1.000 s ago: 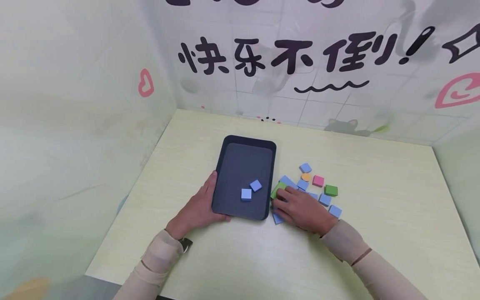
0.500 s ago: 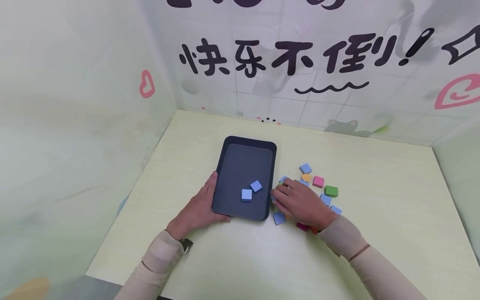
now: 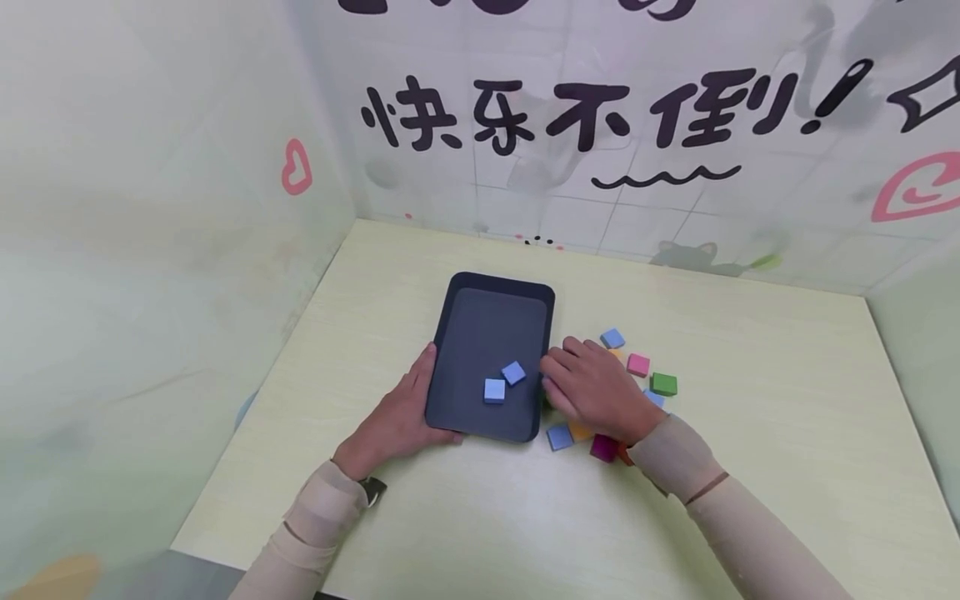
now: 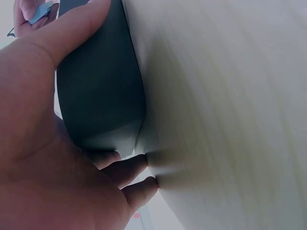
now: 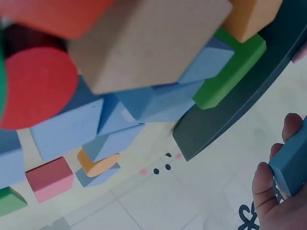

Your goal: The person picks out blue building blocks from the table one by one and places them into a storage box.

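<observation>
A dark rectangular tray lies on the table with two blue blocks inside. My left hand grips its near left corner, fingers along the left side and thumb at the near end; the left wrist view shows the tray's dark outer wall in that grasp. Just off the tray's right rim, my right hand pinches a blue block between thumb and fingers. That block is hidden in the head view but also shows at the top of the left wrist view.
Several loose blocks lie right of the tray, partly under the right hand: a pink block, a green block, a magenta block and more blue ones. A red round piece shows close up. A lettered wall stands behind the table.
The right hand has risen slightly from the pile beside the tray, now with a blue block in its fingers. The left hand and tray stay put.
</observation>
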The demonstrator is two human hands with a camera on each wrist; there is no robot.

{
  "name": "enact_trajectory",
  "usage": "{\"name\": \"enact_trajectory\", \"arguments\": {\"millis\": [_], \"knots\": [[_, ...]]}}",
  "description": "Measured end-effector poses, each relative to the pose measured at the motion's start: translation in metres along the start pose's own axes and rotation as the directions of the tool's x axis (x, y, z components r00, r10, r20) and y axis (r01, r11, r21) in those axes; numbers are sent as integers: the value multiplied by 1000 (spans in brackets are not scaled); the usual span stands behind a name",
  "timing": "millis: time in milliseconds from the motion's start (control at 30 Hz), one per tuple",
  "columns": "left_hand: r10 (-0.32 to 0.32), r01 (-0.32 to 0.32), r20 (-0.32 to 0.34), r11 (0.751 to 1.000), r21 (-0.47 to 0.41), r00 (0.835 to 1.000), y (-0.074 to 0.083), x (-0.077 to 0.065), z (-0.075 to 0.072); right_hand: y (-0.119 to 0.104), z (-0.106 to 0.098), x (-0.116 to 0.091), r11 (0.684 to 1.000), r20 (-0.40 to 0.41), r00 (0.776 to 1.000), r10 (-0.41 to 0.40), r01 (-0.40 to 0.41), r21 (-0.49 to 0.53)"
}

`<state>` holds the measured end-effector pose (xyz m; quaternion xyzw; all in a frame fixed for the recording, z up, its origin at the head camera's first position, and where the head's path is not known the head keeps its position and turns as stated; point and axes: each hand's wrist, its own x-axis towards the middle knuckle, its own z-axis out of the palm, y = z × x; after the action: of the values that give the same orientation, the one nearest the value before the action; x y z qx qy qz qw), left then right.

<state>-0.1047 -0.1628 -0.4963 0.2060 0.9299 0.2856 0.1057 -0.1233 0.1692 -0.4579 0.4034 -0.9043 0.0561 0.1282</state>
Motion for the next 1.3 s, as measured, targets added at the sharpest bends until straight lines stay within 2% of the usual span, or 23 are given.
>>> {"name": "enact_trajectory", "arguments": {"millis": [233, 567, 933, 1300], "knots": [[-3, 3, 3, 1000, 2, 1000, 1, 0, -2, 1, -8, 6, 999, -63, 998, 10, -8, 34], [10, -10, 5, 1000, 11, 1000, 1, 0, -3, 4, -14, 20, 999, -112, 993, -33, 35, 24], [27, -27, -3, 1000, 9, 1000, 1, -1, -4, 1, -10, 56, 999, -40, 998, -53, 53, 8], [38, -38, -2, 999, 21, 999, 0, -2, -1, -7, 19, 92, 994, -4, 994, -110, 110, 26]]}}
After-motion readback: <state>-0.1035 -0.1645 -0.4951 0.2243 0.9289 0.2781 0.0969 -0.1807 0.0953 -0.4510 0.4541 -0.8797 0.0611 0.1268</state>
